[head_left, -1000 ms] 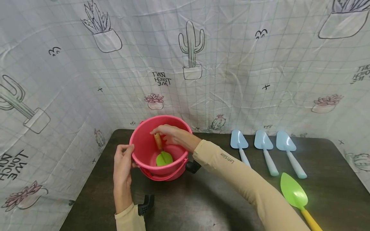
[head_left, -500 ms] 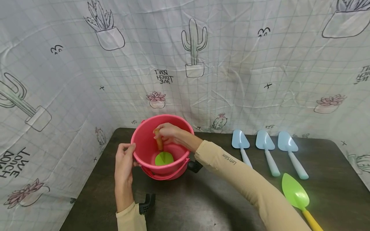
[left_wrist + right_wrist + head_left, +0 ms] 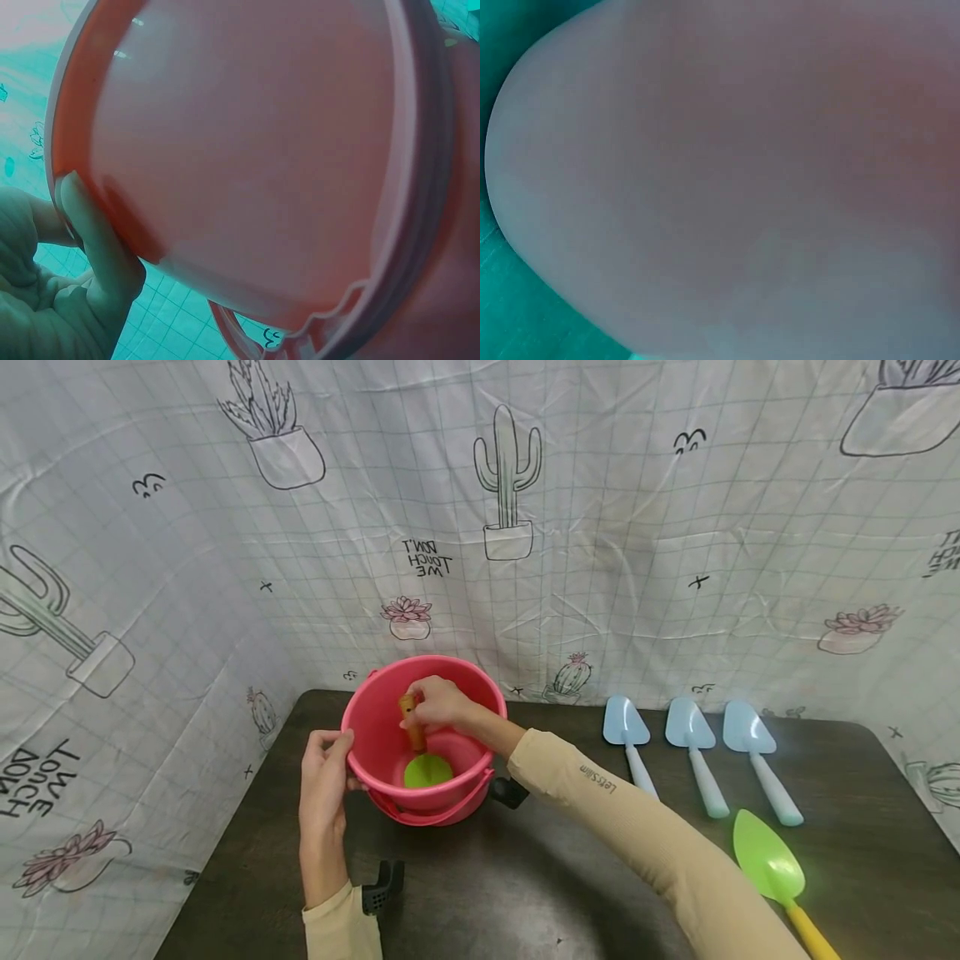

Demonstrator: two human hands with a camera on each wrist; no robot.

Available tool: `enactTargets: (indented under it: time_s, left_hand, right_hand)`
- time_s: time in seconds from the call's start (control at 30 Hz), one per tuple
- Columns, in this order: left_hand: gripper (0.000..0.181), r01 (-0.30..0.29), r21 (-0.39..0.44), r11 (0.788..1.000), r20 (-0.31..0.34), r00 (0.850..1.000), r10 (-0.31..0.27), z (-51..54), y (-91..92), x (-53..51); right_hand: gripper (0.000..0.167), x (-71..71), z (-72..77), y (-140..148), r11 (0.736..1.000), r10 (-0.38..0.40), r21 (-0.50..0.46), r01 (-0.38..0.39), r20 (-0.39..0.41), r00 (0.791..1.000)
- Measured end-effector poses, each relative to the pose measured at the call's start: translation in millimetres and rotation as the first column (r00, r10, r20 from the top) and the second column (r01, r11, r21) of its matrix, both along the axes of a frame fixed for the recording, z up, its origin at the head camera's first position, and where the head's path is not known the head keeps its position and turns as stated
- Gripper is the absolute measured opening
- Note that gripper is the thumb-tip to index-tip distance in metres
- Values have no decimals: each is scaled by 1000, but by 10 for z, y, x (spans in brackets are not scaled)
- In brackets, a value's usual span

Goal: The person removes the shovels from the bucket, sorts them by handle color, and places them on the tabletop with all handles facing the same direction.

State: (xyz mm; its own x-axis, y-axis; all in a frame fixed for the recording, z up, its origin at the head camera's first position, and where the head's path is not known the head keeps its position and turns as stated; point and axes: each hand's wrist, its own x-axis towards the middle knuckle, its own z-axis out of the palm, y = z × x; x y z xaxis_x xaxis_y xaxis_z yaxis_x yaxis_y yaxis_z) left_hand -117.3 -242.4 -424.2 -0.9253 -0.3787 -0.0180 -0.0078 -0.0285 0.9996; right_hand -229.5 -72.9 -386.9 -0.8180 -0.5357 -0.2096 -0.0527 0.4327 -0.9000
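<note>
In the head view a pink bucket (image 3: 367,777) stands at the left of the dark table. My left hand (image 3: 322,785) holds its left rim; the left wrist view shows the thumb (image 3: 97,240) against the bucket wall (image 3: 247,150). Inside the bucket is a small trowel with a green blade (image 3: 427,771) and an orange-brown handle (image 3: 414,735). My right hand (image 3: 442,702) reaches over the rim and grips the upper part of that handle, which sticks up, slightly tilted. Up close, the blurred bucket (image 3: 705,180) fills the right wrist view, and the hand is not seen there.
To the right, three light-blue trowels (image 3: 626,720), (image 3: 689,723), (image 3: 750,727) lie side by side on the table (image 3: 480,893). Nearer the front is a green trowel (image 3: 770,860) with a yellow handle. A printed cloth (image 3: 600,527) hangs behind and at the left.
My right fingers have come down around the trowel handle and now grip it. The left hand keeps its hold on the rim. The whole head view has shifted slightly.
</note>
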Motion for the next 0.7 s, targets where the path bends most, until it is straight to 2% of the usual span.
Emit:
enactTargets:
  time_s: [0.1,0.2,0.6,0.7]
  left_hand:
    - [15,6,3,1000,-3,1000,-6,3,-2,1]
    - [15,13,2,1000,-5,1000,-13,9,-3,0]
    - [15,32,0,999,5,999,-32,9,26,13]
    - [16,31,-2,1000,7,999,-31,5,30,19]
  right_hand:
    - [19,-2,2,-3,997,16,72,-7,-116,993]
    - [19,-7,18,-4,989,50,146,-19,-207,977]
    - [26,-1,76,116,966,128,251,-58,-272,954]
    - [29,7,102,152,962,132,268,-58,-267,955]
